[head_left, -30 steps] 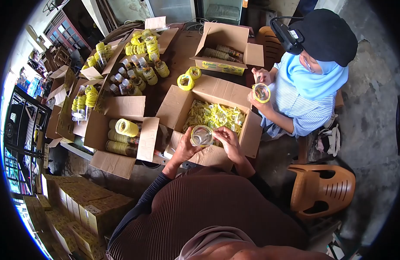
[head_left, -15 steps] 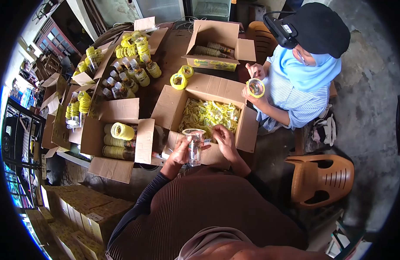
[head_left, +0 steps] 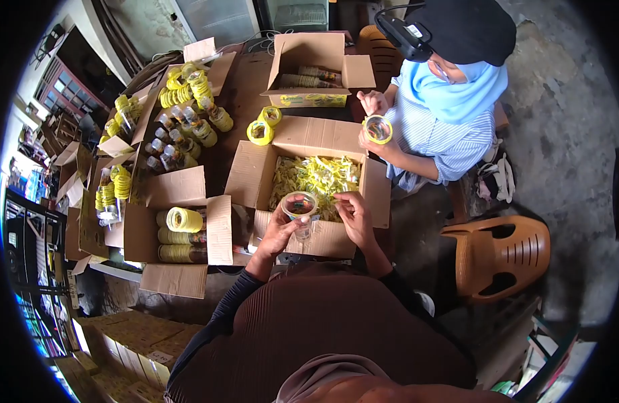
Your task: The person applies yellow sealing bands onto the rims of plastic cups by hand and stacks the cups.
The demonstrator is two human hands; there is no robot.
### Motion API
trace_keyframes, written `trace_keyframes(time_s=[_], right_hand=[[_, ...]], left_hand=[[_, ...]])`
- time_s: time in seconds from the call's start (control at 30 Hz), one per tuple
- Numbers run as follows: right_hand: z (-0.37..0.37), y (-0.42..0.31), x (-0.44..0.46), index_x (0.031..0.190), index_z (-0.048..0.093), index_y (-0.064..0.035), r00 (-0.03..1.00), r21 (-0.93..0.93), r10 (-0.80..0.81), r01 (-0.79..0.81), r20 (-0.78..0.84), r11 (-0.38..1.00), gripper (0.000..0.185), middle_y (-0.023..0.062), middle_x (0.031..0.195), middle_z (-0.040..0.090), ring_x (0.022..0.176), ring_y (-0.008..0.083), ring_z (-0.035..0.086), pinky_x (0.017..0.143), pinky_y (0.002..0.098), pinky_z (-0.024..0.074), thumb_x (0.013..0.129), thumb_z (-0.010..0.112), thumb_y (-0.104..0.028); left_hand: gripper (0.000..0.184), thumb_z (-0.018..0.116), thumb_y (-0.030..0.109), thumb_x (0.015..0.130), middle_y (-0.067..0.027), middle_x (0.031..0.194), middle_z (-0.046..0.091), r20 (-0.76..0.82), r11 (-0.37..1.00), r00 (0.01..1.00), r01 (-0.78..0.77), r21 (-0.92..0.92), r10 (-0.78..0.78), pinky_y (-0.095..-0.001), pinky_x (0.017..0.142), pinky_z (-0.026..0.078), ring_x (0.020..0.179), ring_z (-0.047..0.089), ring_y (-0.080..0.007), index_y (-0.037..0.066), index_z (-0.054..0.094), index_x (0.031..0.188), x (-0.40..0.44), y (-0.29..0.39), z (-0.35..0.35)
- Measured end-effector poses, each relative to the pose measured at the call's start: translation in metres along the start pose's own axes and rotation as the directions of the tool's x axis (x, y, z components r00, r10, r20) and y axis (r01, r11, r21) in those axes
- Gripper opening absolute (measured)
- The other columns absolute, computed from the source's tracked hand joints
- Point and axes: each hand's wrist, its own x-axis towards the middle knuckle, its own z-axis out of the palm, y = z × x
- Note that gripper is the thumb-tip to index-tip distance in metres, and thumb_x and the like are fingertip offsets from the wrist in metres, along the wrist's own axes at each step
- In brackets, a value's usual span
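My left hand is closed around a clear plastic cup, its round mouth tilted up toward me. Close to the cup's right side is my right hand, thumb and fingers drawn together in a pinch. What they hold, if anything, is too small to make out. Both hands are over the near edge of an open cardboard box. Inside this box lies a heap of small yellow and white strips.
Across the corner a co-worker holds a yellow-rimmed cup. Two yellow-rimmed cups stand behind the box. Stacked cups fill a left carton and a far carton. An orange chair stands at right.
The cup in my left hand has tipped so its mouth faces me more. My right hand stays near it, still pinched. The whole view has shifted slightly.
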Motion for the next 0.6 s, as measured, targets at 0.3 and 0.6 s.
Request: trace_keyframes(time_s=[0.3, 0.6], right_hand=[[0.002, 0.004, -0.019, 0.102, 0.062, 0.0004, 0.974, 0.421, 0.179, -0.222, 0.139, 0.880, 0.013, 0.0038, 0.091, 0.061, 0.081, 0.0083, 0.058, 0.071, 0.0235, 0.0462, 0.094, 0.061, -0.010], [-0.015, -0.010, -0.021, 0.100, 0.056, 0.0008, 0.960, 0.277, 0.118, -0.190, 0.254, 0.942, 0.011, 0.0054, 0.088, 0.060, 0.076, 0.0096, 0.058, 0.067, 0.0258, 0.0463, 0.096, 0.056, -0.010]], left_hand=[[0.061, 0.079, 0.005, 0.076, -0.0110, 0.122, 0.057, 0.080, 0.958, 0.987, -0.154, 0.242, 0.139, -0.0303, 0.097, 0.045, 0.114, 0.055, -0.0185, -0.003, 0.043, 0.125, 0.017, -0.025, 0.002], [0.058, 0.079, 0.006, 0.075, -0.0166, 0.116, 0.062, 0.055, 0.802, 0.948, -0.296, 0.518, 0.315, -0.0327, 0.092, 0.049, 0.106, 0.061, -0.0210, -0.004, 0.047, 0.122, 0.022, -0.038, 0.006]])
